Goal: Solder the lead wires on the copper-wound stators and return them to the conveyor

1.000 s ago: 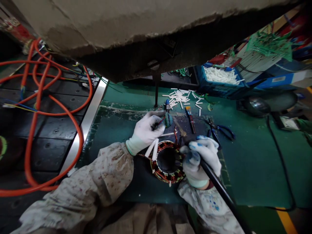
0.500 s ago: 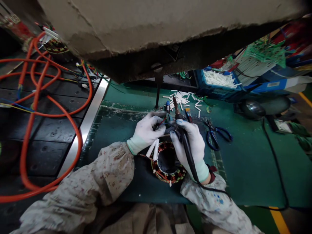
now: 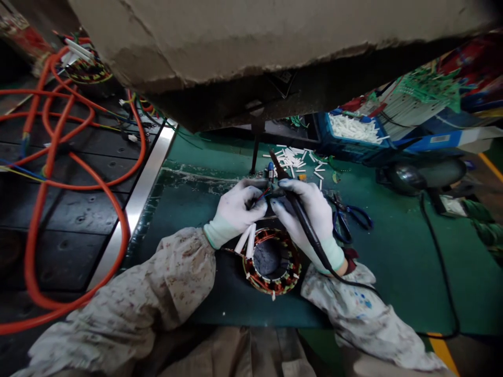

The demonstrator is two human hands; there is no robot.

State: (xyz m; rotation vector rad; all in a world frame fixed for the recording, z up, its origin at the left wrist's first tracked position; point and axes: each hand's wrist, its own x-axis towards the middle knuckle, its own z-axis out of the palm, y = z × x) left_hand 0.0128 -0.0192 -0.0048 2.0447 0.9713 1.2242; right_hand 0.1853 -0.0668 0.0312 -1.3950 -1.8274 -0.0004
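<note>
My left hand (image 3: 239, 208), in a white glove, pinches thin reddish wires (image 3: 262, 195) above the green mat. My right hand (image 3: 310, 220), gloved too, is wrapped round the dark handle of a soldering iron (image 3: 301, 212), whose tip points up and left, close to the left fingertips. The exact spot where wire and iron come near each other is too small to make out. Below both hands lies a round motor stator (image 3: 256, 278) with copper windings. Two white sleeves (image 3: 250, 242) stick out at its upper left, beside my left wrist.
Blue-handled pliers (image 3: 344, 225) lie right of my right hand. Loose white tubes (image 3: 291, 158) are scattered beyond, before a blue bin (image 3: 353, 148) of more tubes. Orange hoses (image 3: 35, 225) loop over the dark surface at left. A large pale cover (image 3: 236, 42) overhangs the bench.
My right hand has tipped the soldering iron further left and its fingers have come closer to my left hand. More of the stator's right side shows. My left hand has hardly moved.
</note>
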